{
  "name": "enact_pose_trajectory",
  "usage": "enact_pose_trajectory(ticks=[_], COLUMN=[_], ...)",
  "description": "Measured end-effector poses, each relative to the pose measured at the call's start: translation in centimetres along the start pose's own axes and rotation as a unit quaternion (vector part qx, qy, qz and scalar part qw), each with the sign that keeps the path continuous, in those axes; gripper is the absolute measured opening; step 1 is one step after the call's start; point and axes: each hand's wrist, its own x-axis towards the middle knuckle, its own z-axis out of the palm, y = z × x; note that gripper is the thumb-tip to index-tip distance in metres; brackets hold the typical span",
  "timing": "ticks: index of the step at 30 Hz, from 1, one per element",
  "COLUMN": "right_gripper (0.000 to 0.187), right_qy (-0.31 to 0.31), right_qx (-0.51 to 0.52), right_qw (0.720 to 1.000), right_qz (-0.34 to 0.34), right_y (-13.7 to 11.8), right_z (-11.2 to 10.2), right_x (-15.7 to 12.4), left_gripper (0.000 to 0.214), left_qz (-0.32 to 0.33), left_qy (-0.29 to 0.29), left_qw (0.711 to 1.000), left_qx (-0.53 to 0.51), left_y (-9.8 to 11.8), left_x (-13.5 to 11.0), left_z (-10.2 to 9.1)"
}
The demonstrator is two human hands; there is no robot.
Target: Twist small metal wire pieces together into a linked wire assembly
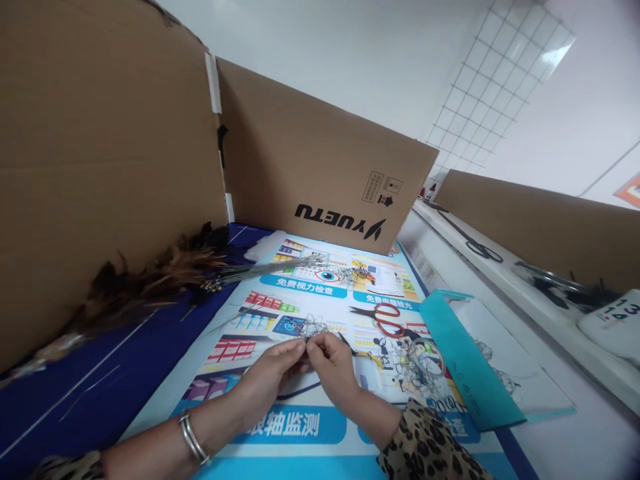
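Observation:
My left hand (pixel 280 365) and my right hand (pixel 333 367) meet over the printed sheet (pixel 280 460), fingertips pinched together. What they hold between them is too small to make out. Just beyond the fingertips lies a tangle of thin wire (pixel 314 325). Close to my right hand rest pliers with yellow handles (pixel 373 359), partly hidden by it. Farther off are scissors with red handles (pixel 389 321), blades pointing left. To the right of my right hand spreads a heap of small dark wire pieces (pixel 410 373), with a wire coil (pixel 427 357) at it.
Cardboard panels (pixel 320 153) stand at the back and left. Brown feathers (pixel 150 273) lie along the left panel, near a bundle of thin wires (pixel 265 268). A teal folder (pixel 470 367) lies at the right, beside a white ledge (pixel 500 273) carrying dark scissors (pixel 483 250).

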Motion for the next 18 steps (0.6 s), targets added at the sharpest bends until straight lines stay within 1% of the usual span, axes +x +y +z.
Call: enact_pose_trajectory(ticks=[3,9,12,14,15,18], right_gripper=[0.015,0.018,0.017,0.014,0.013,0.014], right_qy=[-0.011,0.0,-0.002,-0.008,-0.013,-0.035], right_qx=[-0.008,-0.124,-0.193,-0.258,-0.293,-0.391], right_qw=[1.0,0.991,0.978,0.959,0.945,0.886], right_qz=[0.009,-0.051,-0.08,-0.119,-0.146,-0.246], right_y=[-0.1,-0.3,-0.4,-0.5,-0.5,-0.1], right_z=[0.1,0.4,0.4,0.5,0.6,1.2], right_x=[-0.2,-0.7,-0.7,-0.8,-0.8,-1.1], left_gripper=[0.023,0.019,0.019,0.02,0.02,0.023], left_qz=[0.005,0.006,0.012,0.012,0.006,-0.022], left_qy=[0.004,0.012,0.011,0.022,0.03,0.052], left_qw=[1.0,0.999,0.999,0.998,0.998,0.997], left_qx=[-0.016,-0.046,-0.051,-0.055,-0.058,-0.051], left_y=[0.4,0.4,0.1,0.0,-0.1,0.0], left_x=[0.0,0.2,0.3,0.3,0.2,0.2], left_z=[0.1,-0.3,-0.5,-0.5,-0.4,-0.5])
